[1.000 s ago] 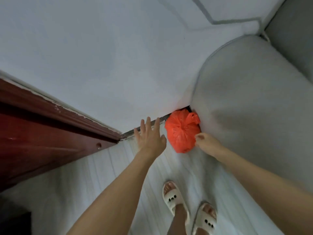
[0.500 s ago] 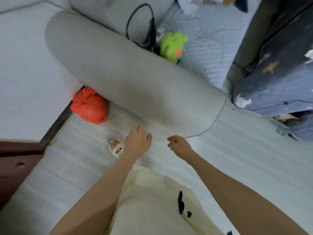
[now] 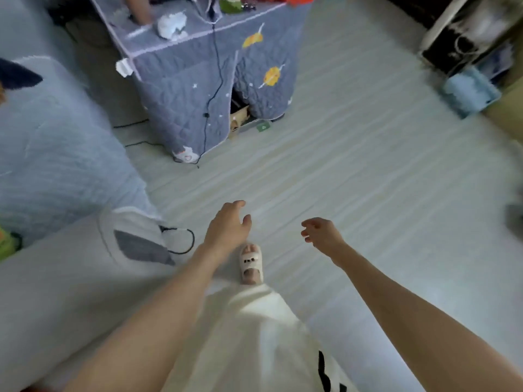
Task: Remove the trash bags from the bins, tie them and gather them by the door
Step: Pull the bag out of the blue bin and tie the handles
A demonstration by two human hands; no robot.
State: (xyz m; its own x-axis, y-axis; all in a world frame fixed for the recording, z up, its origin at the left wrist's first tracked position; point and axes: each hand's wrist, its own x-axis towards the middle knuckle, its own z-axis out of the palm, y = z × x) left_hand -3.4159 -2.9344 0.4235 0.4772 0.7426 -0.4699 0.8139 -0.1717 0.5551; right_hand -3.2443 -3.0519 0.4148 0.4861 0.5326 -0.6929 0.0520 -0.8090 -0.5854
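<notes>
My left hand (image 3: 227, 224) hangs over the pale floor with fingers apart and nothing in it. My right hand (image 3: 321, 233) is to its right, fingers loosely curled and empty. Neither a trash bag nor a bin shows in the head view; only a thin red sliver (image 3: 36, 389) sits at the bottom left edge, too small to identify. Below the hands are my white garment and one foot in a white slipper (image 3: 251, 263).
A grey sofa arm (image 3: 70, 284) runs along the left, with a black cable (image 3: 184, 241) beside it. A table under a blue quilted cover (image 3: 198, 89) stands ahead. A light blue object (image 3: 468, 90) and dark furniture (image 3: 464, 32) are at the far right.
The view has swung away from the door corner into the room. The red tied bag, left on the floor by the sofa, has gone out of view. Both hands are empty.
</notes>
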